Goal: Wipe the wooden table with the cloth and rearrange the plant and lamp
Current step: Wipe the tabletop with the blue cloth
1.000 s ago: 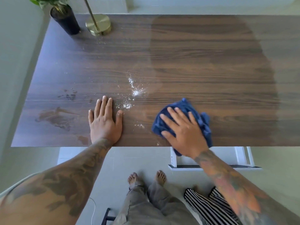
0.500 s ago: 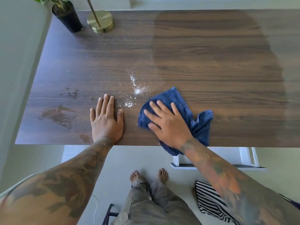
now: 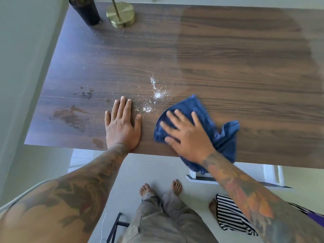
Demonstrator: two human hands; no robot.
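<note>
A dark wooden table (image 3: 219, 55) fills the upper view. My right hand (image 3: 187, 135) presses flat on a blue cloth (image 3: 222, 137) near the front edge; part of the cloth hangs over that edge. Just left of the cloth lies white powder (image 3: 157, 95) scattered on the wood. My left hand (image 3: 121, 127) rests flat on the table beside the powder, holding nothing. At the far left corner stand a black plant pot (image 3: 85, 11) and the round brass lamp base (image 3: 121, 14) with its thin stem; the plant's leaves are cut off by the frame.
Brown stains (image 3: 70, 116) and dark smudges (image 3: 85, 93) mark the table's left part. The right half of the tabletop looks darker. A wall runs along the table's left side. Below are my bare feet, a striped fabric (image 3: 231, 214) and a white frame (image 3: 201, 178) on the floor.
My right hand has slid the blue cloth leftward and away from me, up to the white powder. The left hand has stayed planted.
</note>
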